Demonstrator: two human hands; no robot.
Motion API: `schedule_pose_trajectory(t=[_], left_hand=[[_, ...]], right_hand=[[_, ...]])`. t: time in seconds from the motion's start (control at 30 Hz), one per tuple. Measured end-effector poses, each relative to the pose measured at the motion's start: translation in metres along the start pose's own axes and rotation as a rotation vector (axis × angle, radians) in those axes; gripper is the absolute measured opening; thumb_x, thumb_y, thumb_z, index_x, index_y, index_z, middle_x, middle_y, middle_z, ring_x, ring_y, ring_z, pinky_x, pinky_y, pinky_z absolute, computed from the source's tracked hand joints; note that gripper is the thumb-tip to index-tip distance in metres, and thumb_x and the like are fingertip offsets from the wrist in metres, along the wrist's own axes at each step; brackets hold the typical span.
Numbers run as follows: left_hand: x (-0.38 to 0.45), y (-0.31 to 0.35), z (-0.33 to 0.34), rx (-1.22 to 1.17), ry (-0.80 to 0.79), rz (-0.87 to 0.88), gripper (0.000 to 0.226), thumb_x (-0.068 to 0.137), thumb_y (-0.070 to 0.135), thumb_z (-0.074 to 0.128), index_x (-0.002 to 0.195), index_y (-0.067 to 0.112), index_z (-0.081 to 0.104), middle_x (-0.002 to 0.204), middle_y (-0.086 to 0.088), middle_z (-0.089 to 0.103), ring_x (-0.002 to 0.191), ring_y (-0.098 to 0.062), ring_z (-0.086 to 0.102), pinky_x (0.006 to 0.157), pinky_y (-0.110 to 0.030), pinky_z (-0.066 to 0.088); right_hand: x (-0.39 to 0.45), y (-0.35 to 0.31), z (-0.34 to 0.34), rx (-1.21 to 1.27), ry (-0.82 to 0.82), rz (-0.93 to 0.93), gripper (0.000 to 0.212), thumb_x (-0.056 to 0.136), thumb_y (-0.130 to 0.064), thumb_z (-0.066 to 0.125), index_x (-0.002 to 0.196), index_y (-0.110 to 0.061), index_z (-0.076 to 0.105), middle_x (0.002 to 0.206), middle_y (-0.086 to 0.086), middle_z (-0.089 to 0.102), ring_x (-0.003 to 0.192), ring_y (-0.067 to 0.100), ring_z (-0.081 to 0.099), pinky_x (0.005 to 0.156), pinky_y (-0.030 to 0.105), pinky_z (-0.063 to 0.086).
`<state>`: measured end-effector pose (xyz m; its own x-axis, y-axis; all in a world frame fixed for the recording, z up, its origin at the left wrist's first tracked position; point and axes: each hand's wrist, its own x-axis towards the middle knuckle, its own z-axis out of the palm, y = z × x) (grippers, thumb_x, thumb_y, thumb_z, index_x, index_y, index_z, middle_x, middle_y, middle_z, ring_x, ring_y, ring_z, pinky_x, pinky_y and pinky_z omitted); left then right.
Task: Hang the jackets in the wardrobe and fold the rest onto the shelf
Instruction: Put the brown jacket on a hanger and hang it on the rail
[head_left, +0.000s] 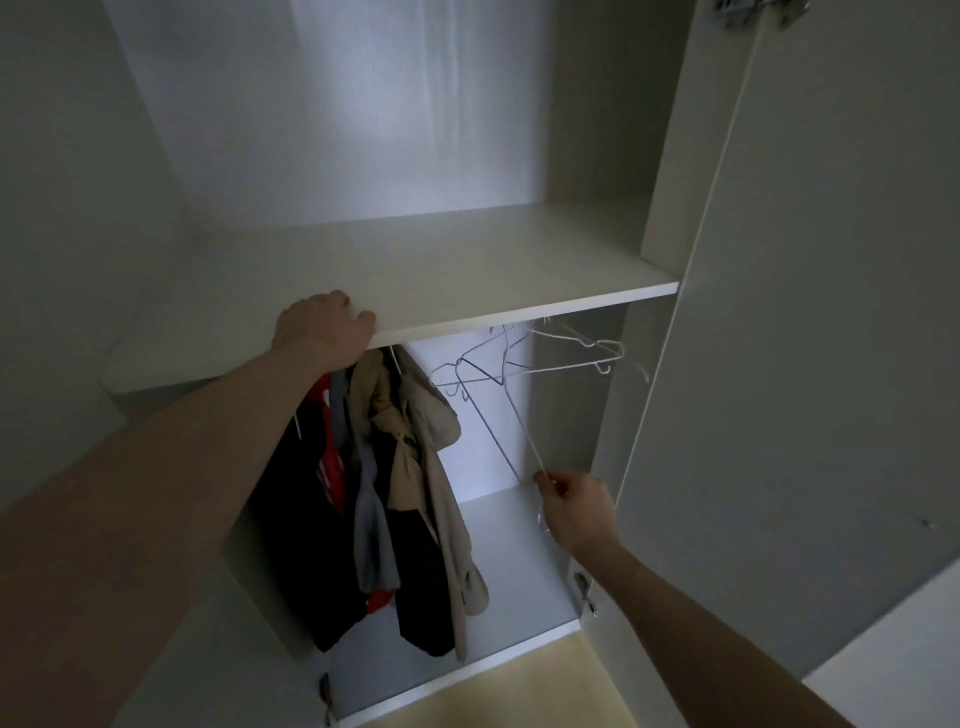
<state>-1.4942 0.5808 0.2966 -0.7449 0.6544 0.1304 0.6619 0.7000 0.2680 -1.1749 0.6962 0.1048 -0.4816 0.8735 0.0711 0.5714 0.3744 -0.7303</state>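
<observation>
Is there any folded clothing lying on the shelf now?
No, the shelf shows only its bare white board, with the left hand gripping its front edge.

Shelf (467, 260) smooth matt white laminate; hangers (561, 358) thin wire (metal); jackets (415, 467) cloth.
</observation>
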Motion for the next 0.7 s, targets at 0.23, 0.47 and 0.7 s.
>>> schedule_pose_trajectory(t=[0.23, 0.47, 0.7], left_hand=[[-0.001, -0.001, 0.001, 0.03, 0.036, -0.007, 0.075, 0.095, 0.06, 0.028, 0.154, 0.015, 0.038, 0.156, -0.014, 0.043, 0.135, -0.035, 0.046, 0.113, -0.046, 0.038], [0.008, -0.002, 0.008, 0.075, 0.073, -0.008, 0.067, 0.097, 0.057, 0.034, 0.151, 0.02, 0.041, 0.152, -0.013, 0.046, 0.132, -0.036, 0.046, 0.11, -0.044, 0.039], [0.016, -0.003, 0.014, 0.134, 0.088, -0.021, 0.073, 0.09, 0.062, 0.027, 0.15, 0.023, 0.041, 0.148, -0.012, 0.048, 0.13, -0.037, 0.046, 0.107, -0.048, 0.039]], right_hand=[[0.031, -0.033, 0.017, -0.033, -0.009, -0.018, 0.045, 0.099, -0.015, 0.057, 0.055, -0.026, 0.054, 0.054, -0.01, 0.056, 0.049, 0.0, 0.049, 0.053, 0.01, 0.04], [0.071, -0.056, 0.053, -0.026, -0.097, -0.033, 0.033, 0.094, -0.005, 0.053, 0.111, -0.013, 0.08, 0.107, 0.008, 0.079, 0.086, 0.024, 0.073, 0.084, 0.027, 0.059], [0.119, -0.07, 0.085, 0.066, -0.109, -0.061, 0.028, 0.099, -0.012, 0.055, 0.112, -0.008, 0.079, 0.113, 0.011, 0.078, 0.084, 0.031, 0.075, 0.078, 0.026, 0.056]])
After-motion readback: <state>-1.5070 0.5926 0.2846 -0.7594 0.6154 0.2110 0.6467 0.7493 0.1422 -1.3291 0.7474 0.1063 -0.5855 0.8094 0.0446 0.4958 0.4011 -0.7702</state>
